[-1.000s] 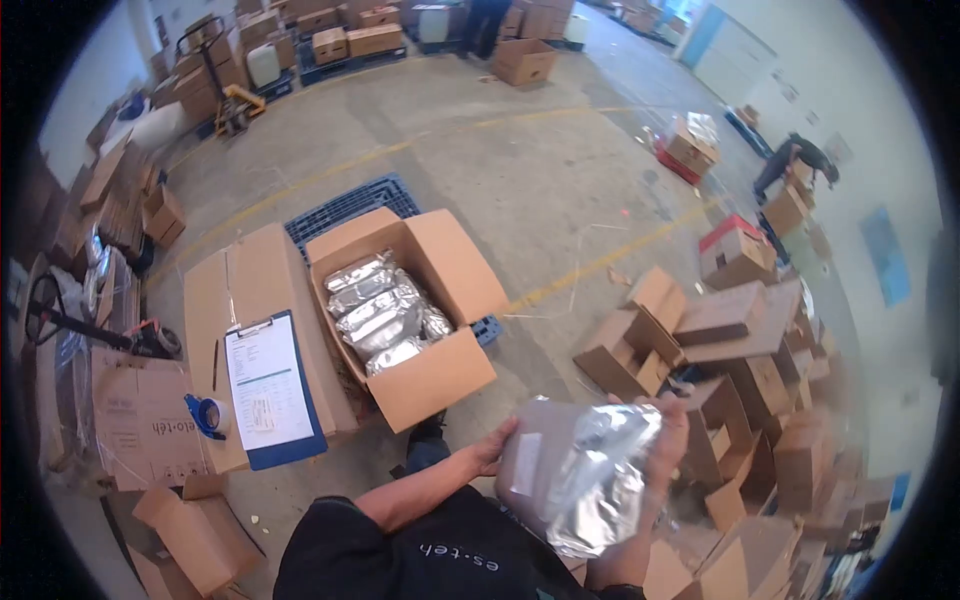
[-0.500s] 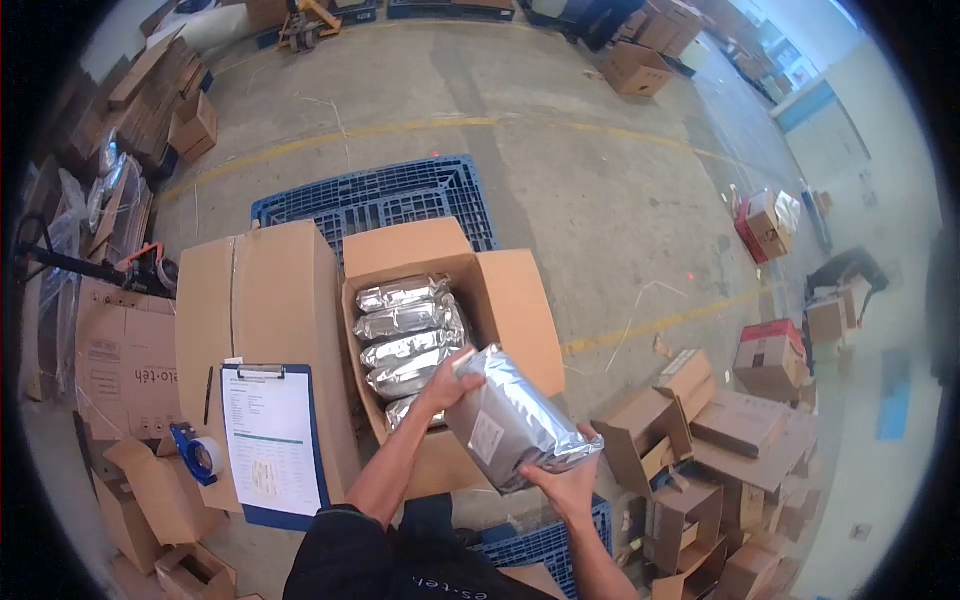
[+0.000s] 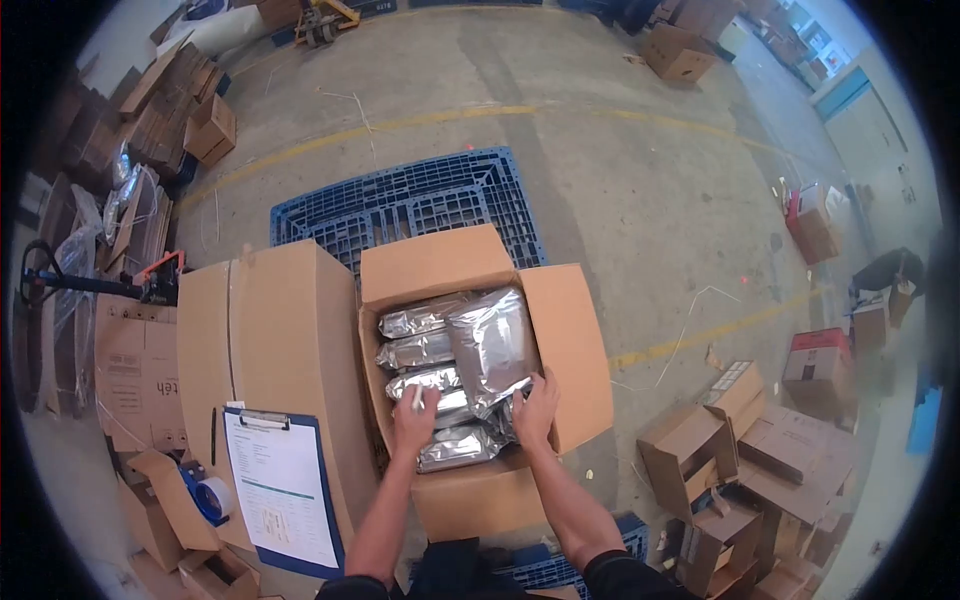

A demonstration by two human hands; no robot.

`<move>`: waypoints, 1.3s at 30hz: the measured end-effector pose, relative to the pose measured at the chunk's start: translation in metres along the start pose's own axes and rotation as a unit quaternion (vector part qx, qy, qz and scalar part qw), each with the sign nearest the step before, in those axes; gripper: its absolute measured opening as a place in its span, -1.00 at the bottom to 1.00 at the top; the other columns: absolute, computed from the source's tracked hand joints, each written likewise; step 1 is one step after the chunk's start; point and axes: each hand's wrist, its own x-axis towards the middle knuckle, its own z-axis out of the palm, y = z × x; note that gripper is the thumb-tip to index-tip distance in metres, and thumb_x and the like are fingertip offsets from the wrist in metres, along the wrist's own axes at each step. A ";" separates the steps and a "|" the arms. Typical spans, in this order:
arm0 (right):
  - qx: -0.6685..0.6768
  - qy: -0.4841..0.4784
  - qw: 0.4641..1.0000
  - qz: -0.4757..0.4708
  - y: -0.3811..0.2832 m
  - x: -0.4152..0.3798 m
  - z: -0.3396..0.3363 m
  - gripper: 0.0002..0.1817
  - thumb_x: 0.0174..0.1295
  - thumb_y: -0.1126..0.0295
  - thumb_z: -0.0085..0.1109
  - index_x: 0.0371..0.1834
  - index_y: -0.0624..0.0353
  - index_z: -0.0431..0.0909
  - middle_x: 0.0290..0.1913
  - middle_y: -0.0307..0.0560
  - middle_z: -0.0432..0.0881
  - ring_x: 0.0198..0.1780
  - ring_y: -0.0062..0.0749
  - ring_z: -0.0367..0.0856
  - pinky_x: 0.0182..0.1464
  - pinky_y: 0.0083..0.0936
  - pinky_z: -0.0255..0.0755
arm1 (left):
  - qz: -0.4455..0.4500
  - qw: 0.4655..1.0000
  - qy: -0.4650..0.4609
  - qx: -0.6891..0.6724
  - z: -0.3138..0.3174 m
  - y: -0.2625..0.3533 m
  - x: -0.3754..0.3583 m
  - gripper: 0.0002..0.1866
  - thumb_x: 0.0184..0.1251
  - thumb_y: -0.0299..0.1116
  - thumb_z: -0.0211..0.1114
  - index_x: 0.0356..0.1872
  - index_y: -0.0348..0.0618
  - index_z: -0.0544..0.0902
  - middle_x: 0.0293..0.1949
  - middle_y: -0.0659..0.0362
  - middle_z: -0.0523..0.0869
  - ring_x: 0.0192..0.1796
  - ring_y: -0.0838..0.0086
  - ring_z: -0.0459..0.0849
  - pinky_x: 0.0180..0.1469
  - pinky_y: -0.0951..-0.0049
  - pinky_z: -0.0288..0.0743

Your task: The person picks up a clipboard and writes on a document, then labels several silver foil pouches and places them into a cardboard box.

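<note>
An open cardboard box (image 3: 450,505) holds several silver foil pouches (image 3: 415,352) in a row along its left side. One larger foil pouch (image 3: 492,345) lies over the right part, its near end crinkled. At that end's right corner is my right hand (image 3: 537,412), its thumb and fingers around the foil edge. Over the nearer left pouches is my left hand (image 3: 413,422), thumb and finger drawn together at a small white thing (image 3: 418,398) I cannot make out. My palms hide part of the pouches beneath.
A closed carton (image 3: 290,330) stands left of the box, with a clipboard (image 3: 280,480), a pen (image 3: 213,435) and a blue tape dispenser (image 3: 208,495) on it. Behind lies a blue pallet (image 3: 400,205). Loose cartons (image 3: 690,455) are piled at the right.
The large foil pouch has gone from above the box's near right corner down into the box. My left hand has left it and moved down-left; my right hand stays at its near end.
</note>
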 end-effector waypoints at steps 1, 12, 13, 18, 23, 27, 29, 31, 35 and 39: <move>-0.034 -0.032 0.999 -0.005 -0.001 -0.003 -0.001 -0.09 0.03 0.25 0.39 0.38 0.33 0.07 0.31 0.43 0.22 0.35 0.33 0.16 0.38 0.00 0.06 | -0.014 1.000 -0.011 -0.001 0.005 -0.013 -0.013 -0.72 0.35 -0.18 0.25 -0.30 -0.22 0.51 -0.46 0.14 0.62 -0.37 0.47 0.56 -0.27 0.39 0.46; 0.415 -0.200 0.886 0.059 0.017 0.084 0.025 0.07 -0.06 -0.03 0.44 0.42 0.34 0.09 0.23 0.31 0.45 0.25 -0.04 0.47 0.25 -0.36 0.34 | 0.018 0.995 -0.011 0.094 0.118 -0.009 0.060 -0.59 0.20 -0.02 0.33 -0.35 -0.21 0.49 -0.42 0.01 0.63 -0.35 0.19 0.61 -0.25 0.22 0.45; 0.386 -0.197 0.898 0.072 0.022 0.085 0.027 0.00 -0.04 0.01 0.44 0.38 0.35 0.15 0.23 0.25 0.45 0.23 -0.08 0.48 0.23 -0.34 0.35 | 0.039 0.991 -0.003 0.127 0.126 -0.006 0.060 -0.57 0.19 0.01 0.32 -0.36 -0.21 0.50 -0.40 -0.05 0.65 -0.33 0.08 0.63 -0.24 0.15 0.45; 0.338 -0.191 0.915 0.114 0.016 0.078 0.015 -0.18 0.12 -0.03 0.29 0.29 0.38 0.29 0.13 0.30 0.54 0.15 0.01 0.55 0.21 -0.27 0.36 | 0.020 0.981 0.007 0.195 0.133 0.012 0.078 -0.48 0.18 0.11 0.26 -0.35 -0.27 0.52 -0.36 -0.17 0.66 -0.24 -0.15 0.62 -0.16 -0.04 0.43; 0.260 -0.219 0.906 0.254 0.019 0.097 0.054 -0.19 0.27 -0.20 -0.01 0.25 0.41 0.35 0.18 0.41 0.47 0.27 0.16 0.42 0.31 -0.22 0.25 | -0.022 0.950 -0.094 0.297 0.136 0.007 0.116 -0.55 0.24 0.04 0.20 -0.18 -0.21 0.56 -0.24 -0.21 0.69 -0.11 -0.16 0.65 -0.09 -0.04 0.48; 0.373 -0.163 0.897 0.170 0.043 0.129 0.115 -0.07 0.30 -0.29 -0.14 0.37 0.43 0.16 0.23 0.43 0.42 0.33 0.16 0.34 0.36 -0.27 0.17 | 0.011 0.931 -0.090 0.353 0.158 -0.012 0.128 -0.55 0.27 0.00 0.21 0.00 -0.13 0.52 -0.22 -0.20 0.68 -0.12 -0.14 0.66 -0.09 -0.05 0.50; 0.359 -0.189 0.894 0.193 0.052 0.118 0.116 -0.07 0.30 -0.29 -0.13 0.37 0.44 0.13 0.19 0.40 0.45 0.30 0.13 0.38 0.34 -0.28 0.20 | 0.009 0.923 -0.049 0.382 0.167 -0.024 0.115 -0.53 0.27 0.04 0.23 0.02 -0.08 0.50 -0.25 -0.20 0.67 -0.15 -0.12 0.67 -0.13 -0.06 0.50; 0.362 -0.211 0.880 0.223 0.047 0.116 0.098 -0.08 0.30 -0.27 -0.10 0.36 0.44 0.15 0.16 0.39 0.48 0.27 0.11 0.42 0.32 -0.28 0.23 | 0.022 0.918 -0.050 0.393 0.171 -0.028 0.120 -0.56 0.26 0.05 0.24 -0.05 -0.09 0.52 -0.28 -0.19 0.67 -0.17 -0.12 0.67 -0.16 -0.05 0.51; 0.182 -0.084 0.968 0.153 0.003 0.089 0.055 -0.36 0.30 0.22 0.07 0.32 0.43 0.19 0.15 0.40 0.46 0.21 0.24 0.41 0.26 -0.14 0.27 | 0.017 0.923 -0.077 0.377 0.146 -0.015 0.114 -0.55 0.23 0.00 0.27 -0.15 -0.24 0.53 -0.24 -0.14 0.71 -0.11 -0.08 0.67 -0.13 0.02 0.51; 0.272 -0.069 0.960 0.013 0.000 -0.037 -0.032 -0.20 0.13 0.23 0.28 0.38 0.35 0.14 0.31 0.36 0.28 0.35 0.21 0.25 0.35 -0.13 0.17 | 0.053 0.981 -0.065 0.177 0.105 -0.014 0.030 -0.57 0.18 -0.04 0.27 -0.27 -0.30 0.63 -0.27 -0.11 0.72 -0.21 0.06 0.70 -0.16 0.19 0.49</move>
